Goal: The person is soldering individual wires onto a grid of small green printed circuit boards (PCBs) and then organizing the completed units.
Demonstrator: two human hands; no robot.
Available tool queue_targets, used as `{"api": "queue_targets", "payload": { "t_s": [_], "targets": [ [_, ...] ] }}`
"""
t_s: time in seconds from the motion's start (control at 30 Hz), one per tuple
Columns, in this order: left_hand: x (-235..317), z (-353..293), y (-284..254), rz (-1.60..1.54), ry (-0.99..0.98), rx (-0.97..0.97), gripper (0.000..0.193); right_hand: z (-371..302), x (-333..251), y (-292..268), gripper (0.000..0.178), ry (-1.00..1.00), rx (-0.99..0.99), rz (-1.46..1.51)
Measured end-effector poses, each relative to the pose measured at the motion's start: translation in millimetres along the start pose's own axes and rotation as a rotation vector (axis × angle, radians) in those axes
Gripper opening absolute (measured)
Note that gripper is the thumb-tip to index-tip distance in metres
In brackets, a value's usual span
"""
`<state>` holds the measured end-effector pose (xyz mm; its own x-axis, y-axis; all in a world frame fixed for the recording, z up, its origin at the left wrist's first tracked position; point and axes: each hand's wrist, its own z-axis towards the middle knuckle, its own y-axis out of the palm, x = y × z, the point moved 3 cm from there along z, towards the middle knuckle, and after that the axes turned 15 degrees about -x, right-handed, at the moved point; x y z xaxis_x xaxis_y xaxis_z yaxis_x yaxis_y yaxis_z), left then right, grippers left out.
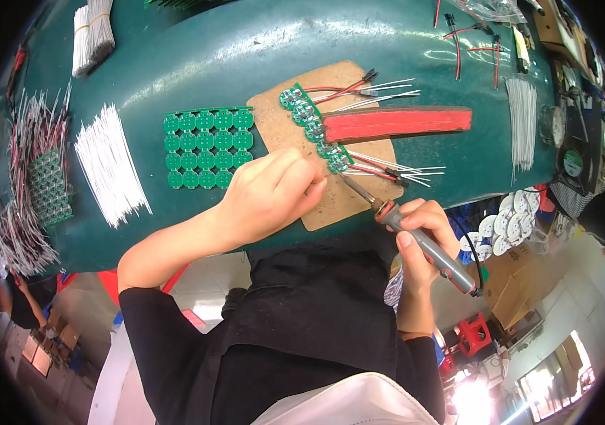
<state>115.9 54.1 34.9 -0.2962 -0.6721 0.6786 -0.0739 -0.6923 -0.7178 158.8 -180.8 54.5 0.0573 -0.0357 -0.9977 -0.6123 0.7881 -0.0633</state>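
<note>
In my right hand (423, 241) is a grey soldering iron (431, 253), its tip pointing up and left, close to the lower end of a strip of small round green circuit boards (307, 117). My left hand (274, 188) is closed in a pinch just left of that end; whatever its fingers hold is hidden. The strip lies slantwise on a brown board (348, 205). A red bar (398, 123) rests across the board, its left end against the strip. White wires (409, 172) and red-black leads with black connectors (373, 167) extend right from the strip, above and below the bar.
Left of the brown board lies a panel of round green circuit boards (208, 149). Farther left are loose white wires (111, 166) and a heap of wired boards (33, 198). White wires (521, 124) and red-black leads (457, 53) lie at right. The iron's black cord (474, 253) hangs beside my right hand.
</note>
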Motion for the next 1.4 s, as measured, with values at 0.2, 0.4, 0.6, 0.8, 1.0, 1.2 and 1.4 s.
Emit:
{"api": "queue_targets", "payload": {
  "t_s": [0.2, 0.4, 0.6, 0.8, 1.0, 1.2, 1.4],
  "targets": [
    [0, 0, 0, -0.016, 0.045, 0.004, 0.024, 8, -1, -2, 0.016, 0.040, -0.002, 0.088],
    [-1, 0, 0, -0.004, 0.057, 0.014, 0.024, 12, -3, -3, 0.017, 0.110, -0.014, 0.147],
    [0, 3, 0, 0.041, 0.041, -0.011, 0.022, 19, -4, -8, 0.017, 0.121, -0.056, 0.143],
    [2, 5, -2, 0.047, 0.010, -0.020, 0.018, 23, -8, -9, 0.017, 0.113, -0.094, 0.076],
    [1, 7, -11, -0.171, -0.080, 0.004, 0.015, 9, -13, -7, 0.017, 0.021, -0.043, 0.062],
    [-3, 4, -16, -0.305, -0.204, -0.096, 0.015, -10, -23, 15, 0.023, -0.155, -0.025, -0.203],
    [-8, 6, -17, -0.157, -0.133, -0.024, 0.013, 2, -29, 34, 0.022, -0.239, -0.136, -0.532]
  ]
}}
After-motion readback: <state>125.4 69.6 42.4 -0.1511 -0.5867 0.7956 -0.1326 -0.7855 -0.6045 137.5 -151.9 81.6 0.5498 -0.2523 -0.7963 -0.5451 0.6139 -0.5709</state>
